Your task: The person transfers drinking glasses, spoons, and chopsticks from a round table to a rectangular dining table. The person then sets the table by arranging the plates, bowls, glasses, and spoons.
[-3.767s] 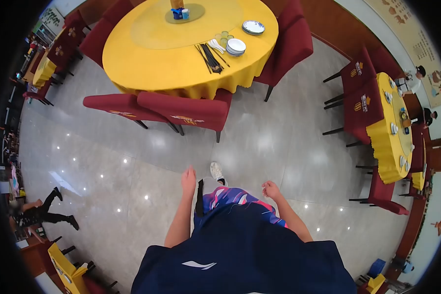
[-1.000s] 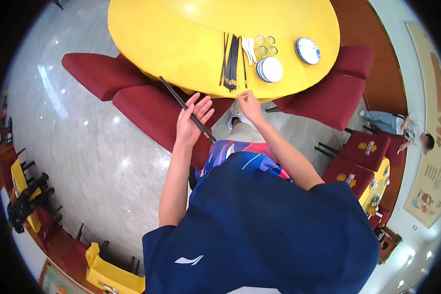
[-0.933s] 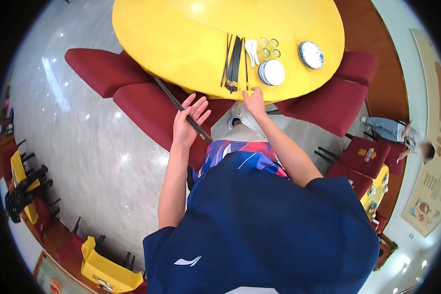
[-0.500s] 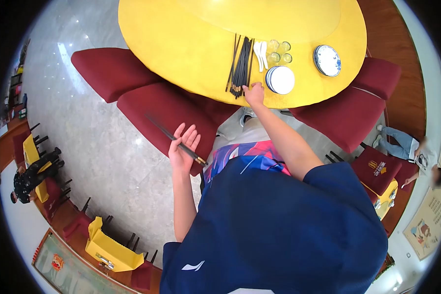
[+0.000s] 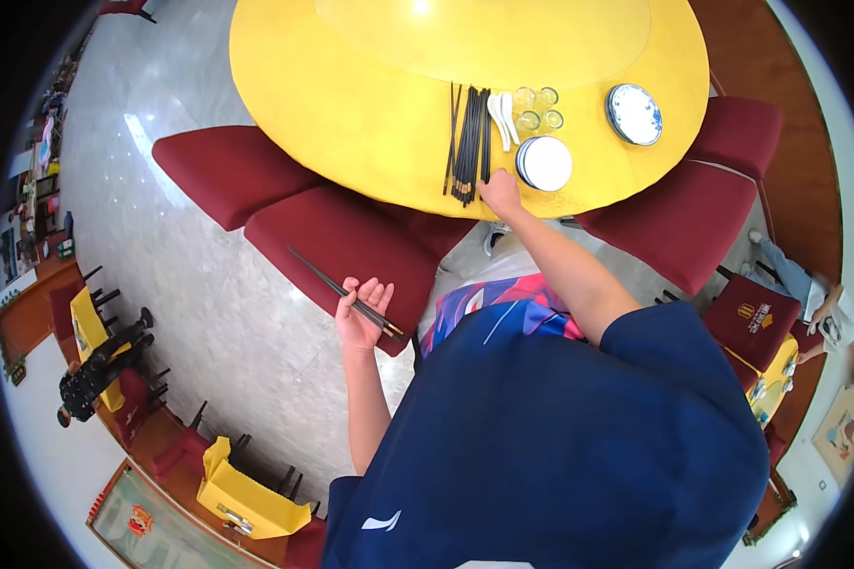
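Observation:
My left hand [image 5: 362, 313], palm up with fingers curled, holds a few dark chopsticks [image 5: 327, 280] over a red chair. At the edge of the yellow round table [image 5: 351, 123], my right hand [image 5: 501, 194] has its fingers closed at the lower end of black chopsticks [image 5: 486, 142]; its fingertips are partly hidden. Just left of these lies a bundle of black chopsticks [image 5: 468, 147]. White spoons [image 5: 504, 119], several glasses [image 5: 529, 119], a stack of white bowls or plates [image 5: 545, 164] and a stack of patterned plates [image 5: 634, 115] lie to the right.
Red chairs [image 5: 342, 251] stand against the table's near side, with another pair [image 5: 674, 223] at the right. One person in dark clothes [image 5: 90, 379] is at the far left; another person [image 5: 826, 308] is at the far right. Smaller yellow tables [image 5: 256, 498] stand farther off.
Since the oldest frame, the table has come close and my left hand has taken hold of chopsticks. My right hand has moved from beside the spread chopsticks onto their near ends.

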{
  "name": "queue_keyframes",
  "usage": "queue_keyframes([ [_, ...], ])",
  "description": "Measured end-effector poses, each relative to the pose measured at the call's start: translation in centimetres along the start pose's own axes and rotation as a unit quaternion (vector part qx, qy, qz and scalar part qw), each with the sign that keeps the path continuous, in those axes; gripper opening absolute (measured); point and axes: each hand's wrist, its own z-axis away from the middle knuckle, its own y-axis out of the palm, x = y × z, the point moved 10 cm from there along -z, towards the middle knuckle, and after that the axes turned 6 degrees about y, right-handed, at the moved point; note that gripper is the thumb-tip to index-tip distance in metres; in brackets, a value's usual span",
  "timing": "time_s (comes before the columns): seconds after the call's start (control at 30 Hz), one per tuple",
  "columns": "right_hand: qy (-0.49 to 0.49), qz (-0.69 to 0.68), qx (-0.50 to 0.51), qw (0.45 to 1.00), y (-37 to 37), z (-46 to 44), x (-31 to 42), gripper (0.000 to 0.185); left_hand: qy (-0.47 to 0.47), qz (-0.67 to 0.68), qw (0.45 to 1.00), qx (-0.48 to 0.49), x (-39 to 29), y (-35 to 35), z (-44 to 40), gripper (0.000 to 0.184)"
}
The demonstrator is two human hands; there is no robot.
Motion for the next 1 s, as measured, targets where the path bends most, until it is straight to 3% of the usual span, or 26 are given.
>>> queue_keyframes([
  [0.27, -0.024, -0.018, -0.015, 0.999, -0.3, 0.3, 0.9, 0.032, 0.005, 0.0, 0.999, 0.039, 0.0, 0.7, -0.1, 0.013],
  [0.33, -0.1, 0.0, -0.035, 0.994, 0.5, 0.5, 1.9, 0.027, 0.001, 0.012, 0.999, 0.039, 0.0, 0.5, -0.4, 0.009],
  [0.47, -0.089, 0.002, -0.056, 0.994, 0.8, 0.1, 1.1, 0.029, 0.0, 0.002, 0.999, 0.036, 0.1, 0.3, -0.3, 0.005],
  [0.53, -0.121, 0.001, -0.097, 0.988, -0.6, 1.4, 1.1, 0.027, 0.001, 0.011, 0.998, 0.059, -0.1, 0.7, -0.2, 0.01],
  [0.57, -0.124, -0.001, -0.099, 0.987, -1.1, 2.0, 0.8, 0.027, 0.011, -0.024, 0.999, 0.023, -0.1, 0.5, -0.2, 0.015],
  [0.67, -0.136, -0.056, -0.02, 0.989, -2.2, 5.6, 1.2, 0.025, 0.036, -0.094, 0.995, -0.018, 0.3, 1.4, -0.3, 0.031],
  [0.73, -0.109, -0.19, 0.172, 0.961, -2.7, 11.8, 3.5, 0.022, 0.054, -0.182, 0.982, -0.016, 1.0, 2.2, -0.9, 0.038],
  [0.77, -0.14, -0.216, 0.226, 0.94, -1.8, 14.1, 4.1, 0.022, 0.047, -0.211, 0.976, 0.003, 2.0, 2.7, -1.4, 0.047],
  [0.87, -0.208, -0.22, 0.333, 0.893, -1.6, 21.7, 6.9, 0.022, 0.007, -0.17, 0.985, 0.033, 5.6, 5.4, -2.1, 0.048],
  [0.97, -0.129, -0.18, 0.478, 0.85, 0.7, 26.6, 7.0, 0.022, -0.021, -0.115, 0.99, 0.077, 7.9, 7.5, -1.9, 0.046],
  [1.0, -0.128, -0.182, 0.477, 0.851, 0.7, 26.6, 6.9, 0.022, -0.038, -0.088, 0.993, 0.071, 8.3, 7.7, -1.7, 0.043],
])
